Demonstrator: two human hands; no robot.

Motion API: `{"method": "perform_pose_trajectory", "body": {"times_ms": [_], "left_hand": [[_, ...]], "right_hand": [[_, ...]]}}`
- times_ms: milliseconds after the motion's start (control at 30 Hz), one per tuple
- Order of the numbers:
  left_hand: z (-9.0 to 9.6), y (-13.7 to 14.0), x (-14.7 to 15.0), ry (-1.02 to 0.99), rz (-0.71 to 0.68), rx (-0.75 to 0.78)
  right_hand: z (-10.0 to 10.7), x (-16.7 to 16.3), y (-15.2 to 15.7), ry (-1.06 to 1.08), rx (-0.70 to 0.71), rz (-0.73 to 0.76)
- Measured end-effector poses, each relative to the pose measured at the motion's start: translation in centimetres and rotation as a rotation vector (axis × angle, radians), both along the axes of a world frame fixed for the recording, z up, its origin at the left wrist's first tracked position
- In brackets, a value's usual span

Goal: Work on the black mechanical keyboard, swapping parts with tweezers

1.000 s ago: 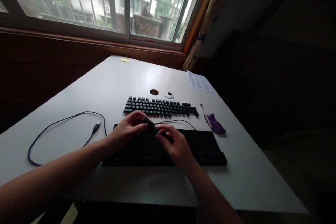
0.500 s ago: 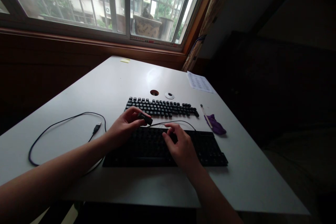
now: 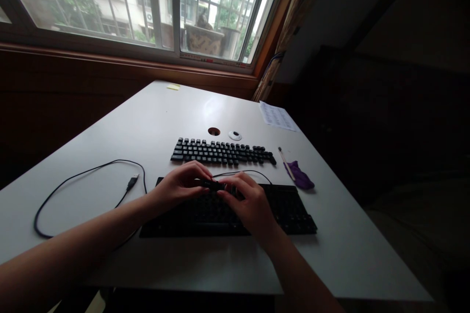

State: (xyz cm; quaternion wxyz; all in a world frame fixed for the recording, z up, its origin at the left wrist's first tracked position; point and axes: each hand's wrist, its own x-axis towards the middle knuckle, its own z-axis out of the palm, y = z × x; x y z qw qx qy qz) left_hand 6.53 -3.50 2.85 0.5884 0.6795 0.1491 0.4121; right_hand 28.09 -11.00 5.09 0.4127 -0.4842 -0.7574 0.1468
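Over the black keyboard base (image 3: 223, 225), my left hand (image 3: 185, 182) pinches a long black keycap (image 3: 213, 185) between thumb and fingers. My right hand (image 3: 247, 198) meets it from the right, its thumb and fingertips closed on the keycap's right end. Something thin and shiny shows by the right fingertips, too small to make out. Both hands hide part of the base. Behind them, rows of loose black keycaps (image 3: 220, 151) lie in keyboard order.
A black cable with a USB plug (image 3: 132, 182) loops on the left of the white table (image 3: 147, 122). To the right, a small brush (image 3: 286, 162) rests against a purple cloth (image 3: 303, 178). Farther back are a cable hole (image 3: 214, 131), its white cover (image 3: 235, 135) and a printed sheet (image 3: 277, 116).
My left hand has lowered the keycap and moved it right, towards my right hand. My right fingers have closed on its end. The view has shifted slightly.
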Motion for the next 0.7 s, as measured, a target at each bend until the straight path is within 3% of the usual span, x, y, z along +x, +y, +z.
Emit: {"method": "perform_pose_trajectory", "body": {"times_ms": [200, 333, 500, 700], "left_hand": [[-0.3, -0.5, 0.0, 0.174, 0.054, 0.129], [-0.1, -0.9, 0.2, 0.312, 0.122, 0.355], [-0.4, -0.9, 0.5, 0.467, 0.149, 0.624], [-0.9, -0.8, 0.6, 0.507, 0.096, 0.719]], "right_hand": [[0.3, 1.5, 0.2, -0.118, 0.017, -0.015], [0.0, 6.6, 2.5, -0.251, 0.021, -0.157], [-1.3, 12.9, 6.4, -0.425, -0.12, -0.251], [-2.2, 13.8, 8.2, -0.504, -0.214, -0.24]]}}
